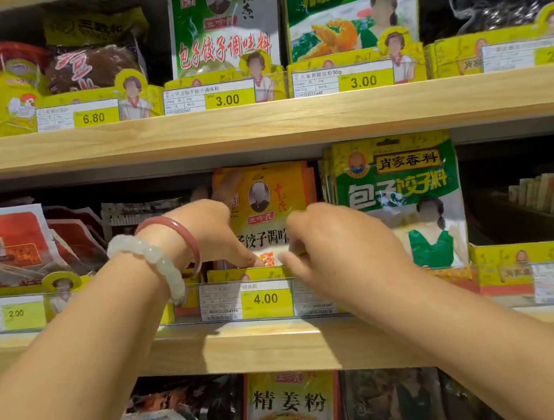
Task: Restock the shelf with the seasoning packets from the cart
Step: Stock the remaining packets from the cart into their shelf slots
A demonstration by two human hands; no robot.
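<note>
Orange-yellow seasoning packets point(265, 207) are stood upright in a yellow display box point(247, 273) on the middle wooden shelf point(246, 344), just left of green packets point(396, 184). The front packet is gripped at its left edge by the left hand point(204, 232) and at its right lower edge by the curled fingers of the right hand point(337, 238). A 4.00 price tag point(265, 299) is fixed below.

We see a stack of flat yellow-orange seasoning packets point(270, 210) standing upright on the middle wooden shelf point(246, 341). They sit in a yellow cardboard tray point(247, 274), just left of green packets point(396, 180).
</note>
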